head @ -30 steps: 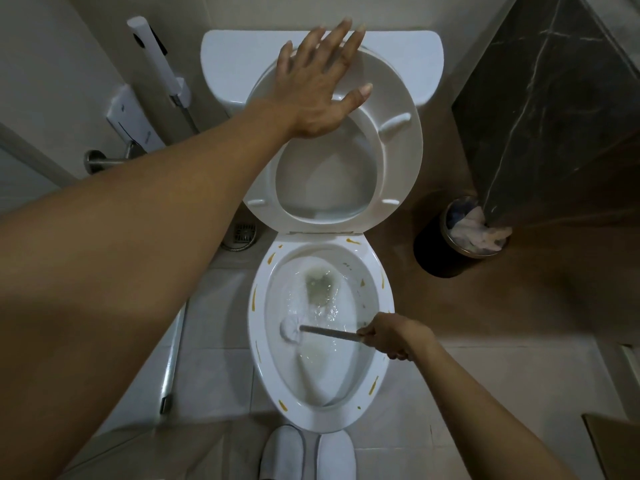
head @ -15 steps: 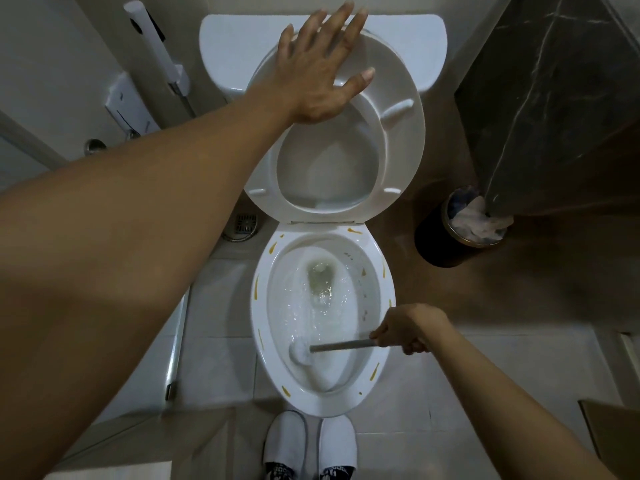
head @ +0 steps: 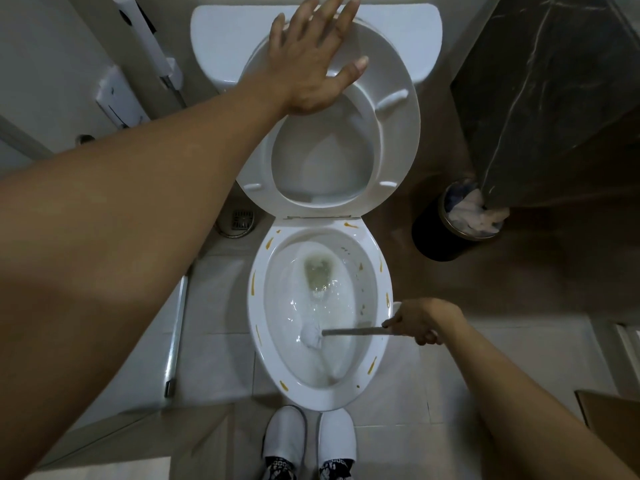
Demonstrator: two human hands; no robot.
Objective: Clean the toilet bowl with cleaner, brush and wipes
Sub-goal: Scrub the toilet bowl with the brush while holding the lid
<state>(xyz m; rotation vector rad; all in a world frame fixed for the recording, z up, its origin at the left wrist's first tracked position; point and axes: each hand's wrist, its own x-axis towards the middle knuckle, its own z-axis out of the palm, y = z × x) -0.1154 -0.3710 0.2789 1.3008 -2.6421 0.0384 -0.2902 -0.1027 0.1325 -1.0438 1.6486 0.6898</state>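
Right hand, lower right of frame, clenched round toilet brush handle; long axis horizontal, head left of fingers, in toilet bowl water. Left hand, flat, fingers straight, presses raised seat, top centre.

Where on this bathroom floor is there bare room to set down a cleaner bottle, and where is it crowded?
Free: pale floor tiles between the toilet bowl and the metal rail, and tiles right of the bowl under the right hand. Crowded: by the slippers in front, the floor drain, and the waste bin.
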